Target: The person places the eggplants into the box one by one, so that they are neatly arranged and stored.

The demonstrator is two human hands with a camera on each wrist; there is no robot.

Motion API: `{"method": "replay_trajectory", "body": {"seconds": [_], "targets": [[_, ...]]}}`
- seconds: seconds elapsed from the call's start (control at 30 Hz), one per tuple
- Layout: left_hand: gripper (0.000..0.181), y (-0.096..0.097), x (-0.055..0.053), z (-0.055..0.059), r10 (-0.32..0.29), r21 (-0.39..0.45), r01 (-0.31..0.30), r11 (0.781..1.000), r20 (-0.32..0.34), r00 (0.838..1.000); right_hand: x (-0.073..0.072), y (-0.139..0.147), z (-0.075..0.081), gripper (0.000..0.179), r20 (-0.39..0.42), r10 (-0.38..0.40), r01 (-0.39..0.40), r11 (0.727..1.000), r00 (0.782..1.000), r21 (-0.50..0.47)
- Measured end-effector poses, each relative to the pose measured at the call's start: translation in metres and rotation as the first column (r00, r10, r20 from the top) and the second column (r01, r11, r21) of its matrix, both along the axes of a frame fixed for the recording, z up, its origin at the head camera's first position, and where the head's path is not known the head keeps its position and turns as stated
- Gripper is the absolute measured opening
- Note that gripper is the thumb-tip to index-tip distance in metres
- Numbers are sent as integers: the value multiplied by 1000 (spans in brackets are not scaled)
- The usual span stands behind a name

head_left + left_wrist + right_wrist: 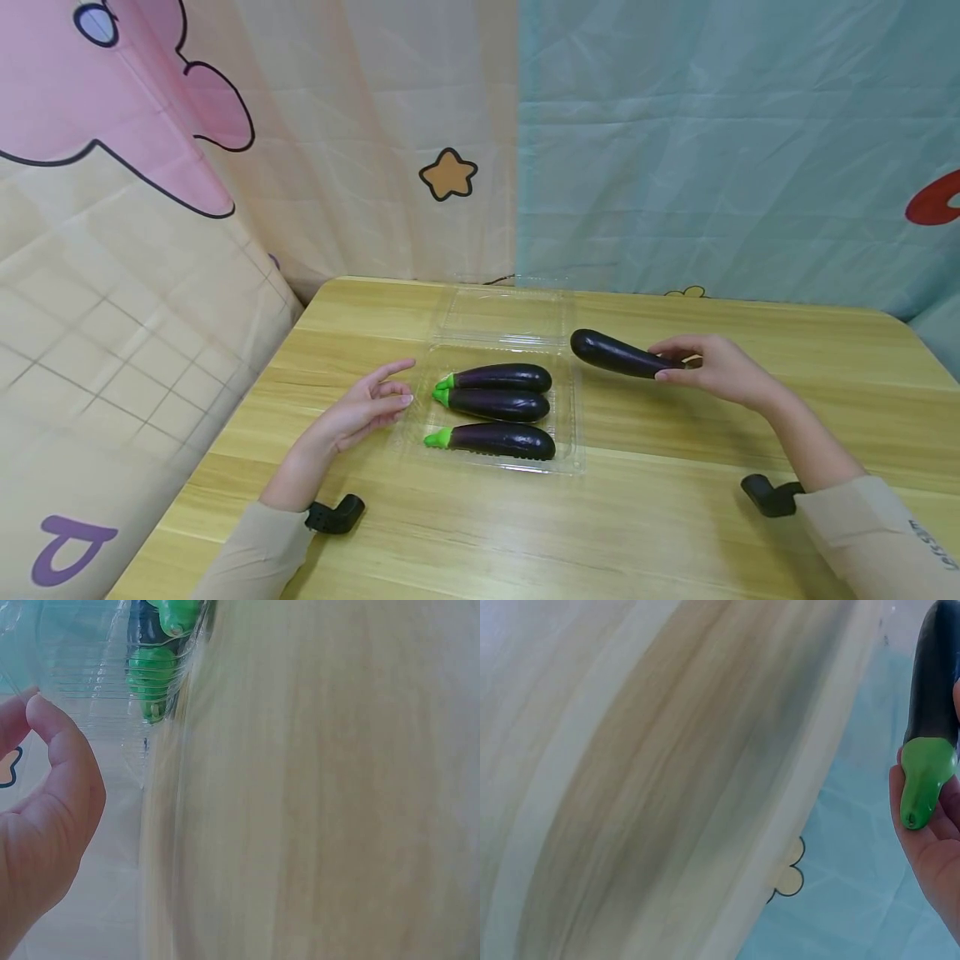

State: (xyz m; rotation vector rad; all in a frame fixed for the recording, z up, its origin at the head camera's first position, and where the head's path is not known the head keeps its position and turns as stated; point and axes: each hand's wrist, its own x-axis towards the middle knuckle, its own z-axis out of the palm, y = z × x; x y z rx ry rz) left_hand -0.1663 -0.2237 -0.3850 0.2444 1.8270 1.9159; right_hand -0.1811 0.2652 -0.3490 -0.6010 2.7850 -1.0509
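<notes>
My right hand (712,367) holds a dark purple eggplant (611,352) by its stem end, raised above the table to the right of a clear plastic clamshell box (566,454). Its green cap (928,769) shows between the fingers in the right wrist view. Inside the box lie three more eggplants, a back one (502,377), a middle one (498,405) and a front one (502,440), green caps to the left. At the box's left edge, my left hand (367,410) pinches the thin plastic rim between thumb and fingertip.
The box's hinged lid (502,312) lies folded back toward the rear edge of the wooden table (637,517). Behind the table hangs a printed curtain (675,167). Black wrist cameras, a left one (336,515) and a right one (772,497), stick out below the hands.
</notes>
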Motion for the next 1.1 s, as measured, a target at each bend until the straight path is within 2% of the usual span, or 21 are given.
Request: {"method": "replay_trajectory", "body": {"seconds": [0.27, 0.57, 0.87, 1.1], "targets": [[65, 0, -1, -1, 1, 6, -1, 1000, -1, 1000, 0, -14, 10, 37, -7, 57, -57, 998, 998, -11], [70, -2, -2, -3, -45, 40, 46, 998, -40, 998, -2, -31, 16, 35, -34, 127, -127, 992, 991, -2], [66, 0, -1, -1, -1, 3, 1, 1000, -4, 1000, -8, -50, 15, 34, -50, 166, -166, 986, 985, 3], [67, 0, -2, -2, 1, 1, -1, 1000, -5, 1000, -12, -66, 16, 32, -74, 222, -221, 975, 972, 29]]}}
